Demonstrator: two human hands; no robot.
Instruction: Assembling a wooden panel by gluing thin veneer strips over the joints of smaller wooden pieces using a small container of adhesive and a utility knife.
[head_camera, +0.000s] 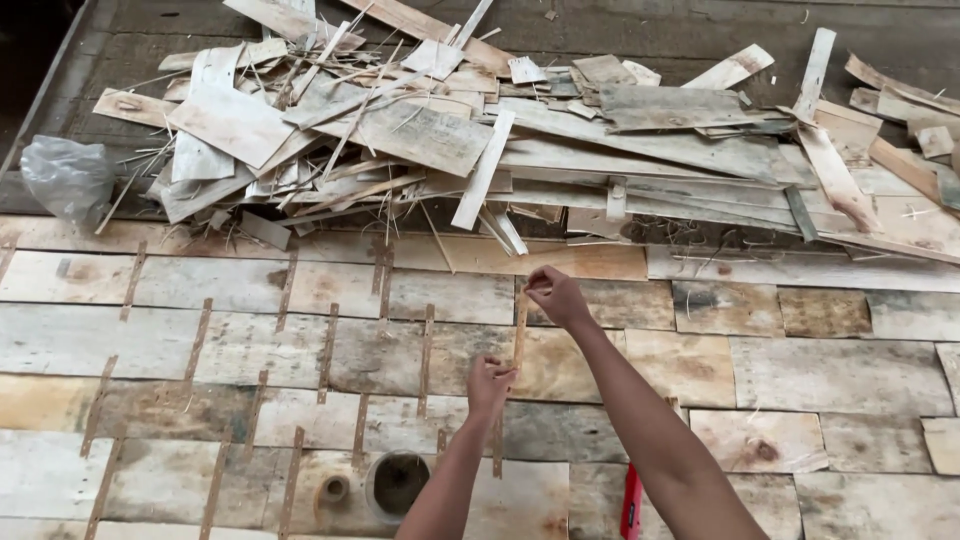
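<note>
My left hand (489, 382) and my right hand (556, 296) both grip a narrow brown strip of veneer or tape (519, 335) that runs lengthwise over a seam between flat veneer sheets (830, 375). The right hand pinches the strip's far end, the left hand pinches it lower down, and its lower part continues below the left hand. Similar brown strips (426, 358) lie stuck across other seams to the left.
A large loose pile of veneer scraps and splinters (520, 140) lies at the far side. A grey plastic bag (68, 178) sits at the far left. A round container (397, 485) and a tape roll (332, 490) lie near me, beside a red tool (631, 503).
</note>
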